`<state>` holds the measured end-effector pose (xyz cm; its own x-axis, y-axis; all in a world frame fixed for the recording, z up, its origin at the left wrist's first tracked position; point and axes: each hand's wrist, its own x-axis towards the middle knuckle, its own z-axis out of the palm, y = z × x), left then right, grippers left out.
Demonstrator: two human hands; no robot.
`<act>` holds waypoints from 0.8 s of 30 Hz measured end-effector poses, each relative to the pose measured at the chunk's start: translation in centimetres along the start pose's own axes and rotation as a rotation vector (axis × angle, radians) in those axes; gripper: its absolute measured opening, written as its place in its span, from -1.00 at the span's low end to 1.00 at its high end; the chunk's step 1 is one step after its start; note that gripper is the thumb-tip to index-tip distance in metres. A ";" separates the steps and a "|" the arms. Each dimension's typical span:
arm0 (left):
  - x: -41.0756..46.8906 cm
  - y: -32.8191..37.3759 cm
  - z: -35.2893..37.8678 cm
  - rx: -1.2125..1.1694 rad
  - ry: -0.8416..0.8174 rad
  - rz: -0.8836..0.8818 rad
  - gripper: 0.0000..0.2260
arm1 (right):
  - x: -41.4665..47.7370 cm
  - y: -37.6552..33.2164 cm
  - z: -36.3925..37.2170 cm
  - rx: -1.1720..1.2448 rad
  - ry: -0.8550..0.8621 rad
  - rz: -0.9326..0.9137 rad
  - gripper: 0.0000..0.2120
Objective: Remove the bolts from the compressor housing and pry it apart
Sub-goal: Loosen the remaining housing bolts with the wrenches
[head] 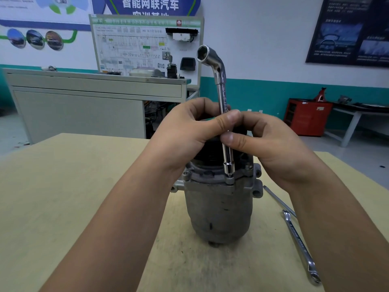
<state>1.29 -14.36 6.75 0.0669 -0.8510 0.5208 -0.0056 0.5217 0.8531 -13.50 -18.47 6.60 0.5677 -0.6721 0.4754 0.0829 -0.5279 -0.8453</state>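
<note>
Left hand and right hand meet above the compressor, fingers curled, pinching the upright wrench seated on the 6 o'clock bolt.

The compressor housing is dull grey metal. It looks rough and grainy, with dark scratches and dirty spots. The socket wrench is smooth metal, so shiny that it gleams like a mirror. The spanner on the table is shiny metal too. The table top looks like pale wood board. It is matt, with grey smudges rubbed into it.
</note>
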 end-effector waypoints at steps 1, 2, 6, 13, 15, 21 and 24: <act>0.1 -0.1 0.0 0.017 0.008 -0.006 -0.85 | 0.0 0.0 0.1 0.000 0.001 -0.001 -0.56; 0.1 0.0 0.0 0.022 0.014 -0.017 -0.86 | 0.0 0.0 0.2 0.001 0.004 -0.002 -0.56; -0.1 0.2 0.1 0.004 0.003 -0.012 -0.82 | 0.1 0.0 0.3 0.007 0.042 -0.006 -0.59; -0.2 0.5 -0.5 -0.062 -0.119 -0.064 -0.83 | 0.1 0.0 -0.1 0.082 -0.009 0.023 -0.85; -0.2 0.5 -0.5 -0.054 -0.113 -0.063 -0.83 | 0.0 -0.1 -0.2 0.098 -0.045 0.027 -0.82; -0.3 0.4 -0.1 0.019 -0.043 -0.047 -0.87 | 0.0 -0.2 -0.2 0.072 -0.053 0.031 -0.78; -0.3 0.4 0.2 0.003 0.010 -0.036 -0.90 | 0.1 -0.1 0.3 0.029 0.002 0.016 -0.72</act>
<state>1.02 -13.93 6.97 0.0772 -0.8688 0.4891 -0.0058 0.4902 0.8716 -13.26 -18.31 6.68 0.5671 -0.6816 0.4625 0.0974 -0.5021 -0.8593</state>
